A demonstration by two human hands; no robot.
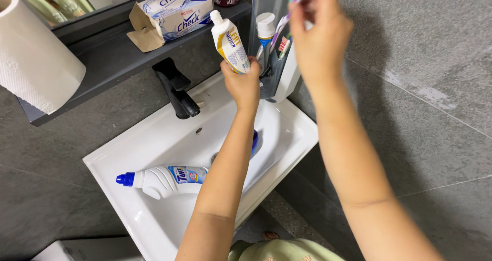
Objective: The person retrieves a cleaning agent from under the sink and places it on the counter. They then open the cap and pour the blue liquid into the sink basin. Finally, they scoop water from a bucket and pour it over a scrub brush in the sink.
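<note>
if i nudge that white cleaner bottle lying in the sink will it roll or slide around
The cleaner bottle lies on its side on the glossy sink slope, so it would probably slide easily. Its angled neck and flattish body likely stop a full roll. The plastic looks rigid, probably not fragile.

paper roll (36, 51), tissue box (171, 12), black tap (177, 89)

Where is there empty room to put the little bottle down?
Bare spots: the sink rim right of the black faucet, and the dark shelf between the paper roll and the box. Crowded: the basin, where the big cleaner bottle lies, and the toothbrush holder.
</note>
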